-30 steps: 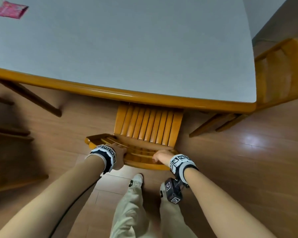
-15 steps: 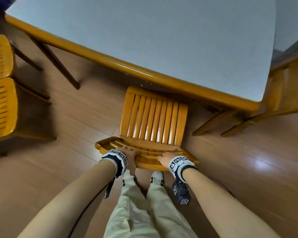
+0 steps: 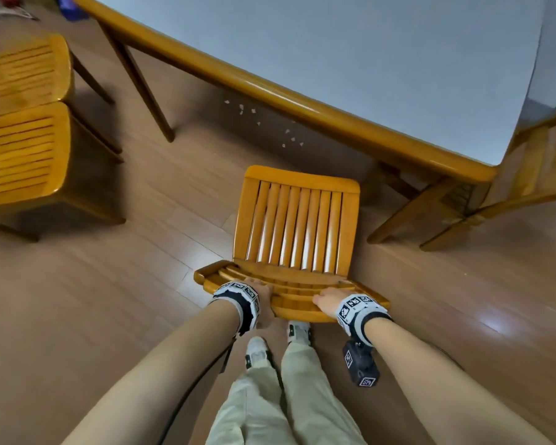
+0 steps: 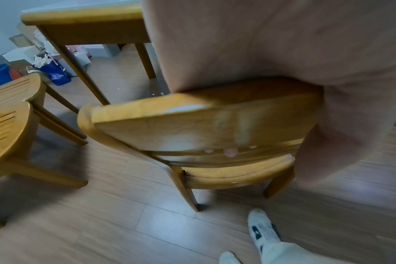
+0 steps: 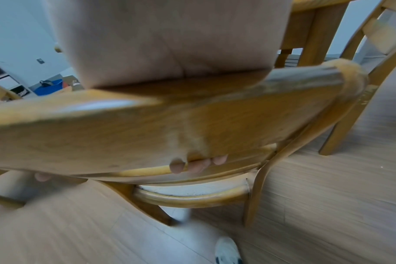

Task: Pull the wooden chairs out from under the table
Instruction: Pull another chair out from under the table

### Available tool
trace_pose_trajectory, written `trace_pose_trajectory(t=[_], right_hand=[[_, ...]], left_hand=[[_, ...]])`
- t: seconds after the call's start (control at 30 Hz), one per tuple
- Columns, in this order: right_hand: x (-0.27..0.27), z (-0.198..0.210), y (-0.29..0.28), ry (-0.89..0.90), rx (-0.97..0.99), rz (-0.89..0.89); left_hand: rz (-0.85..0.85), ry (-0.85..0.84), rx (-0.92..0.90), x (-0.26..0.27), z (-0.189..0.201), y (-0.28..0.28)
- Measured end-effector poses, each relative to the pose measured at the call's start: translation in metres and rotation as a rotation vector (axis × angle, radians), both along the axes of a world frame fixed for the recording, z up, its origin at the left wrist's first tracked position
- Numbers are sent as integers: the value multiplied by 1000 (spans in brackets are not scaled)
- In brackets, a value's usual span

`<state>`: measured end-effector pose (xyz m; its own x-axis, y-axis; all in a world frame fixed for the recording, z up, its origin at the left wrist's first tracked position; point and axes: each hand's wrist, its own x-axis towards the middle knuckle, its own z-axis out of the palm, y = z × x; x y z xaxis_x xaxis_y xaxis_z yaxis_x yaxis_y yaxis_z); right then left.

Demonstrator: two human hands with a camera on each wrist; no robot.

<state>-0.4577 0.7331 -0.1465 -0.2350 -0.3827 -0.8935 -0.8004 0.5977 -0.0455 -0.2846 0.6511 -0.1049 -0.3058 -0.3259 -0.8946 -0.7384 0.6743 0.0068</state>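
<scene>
Both hands, left hand [image 3: 264, 295] and right hand [image 3: 326, 302], grip the wooden chair [image 3: 297, 226].
Fingers curl over its top rail; seat clear of the bench [image 3: 302, 106].

My chair [image 3: 297, 226]: glossy varnished wood, slatted seat. Table [image 3: 302, 101]: glossy wood rim, matt pale top. Floor [image 3: 109, 300]: smooth wood planks, sheen. My trousers [image 3: 289, 396]: matt cloth.

Left hand [image 3: 264, 300] and right hand [image 3: 326, 303] grip with curled fingers [image 5: 178, 167].
</scene>
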Motion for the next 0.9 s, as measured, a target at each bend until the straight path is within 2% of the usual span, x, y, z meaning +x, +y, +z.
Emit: trace_pose_trajectory(t=[0.3, 0.5, 0.63, 0.9], right_hand=[[-29, -6, 73, 22, -12, 99], [-55, 13, 119, -12, -26, 167], [-73, 17, 152, -75, -106, 184], [-86, 13, 219, -55, -34, 302]], left_hand=[[74, 37, 37, -18, 7, 92], [178, 16, 35, -43, 14, 155], [221, -9, 37, -58, 18, 194], [269, -30, 53, -71, 12, 273]])
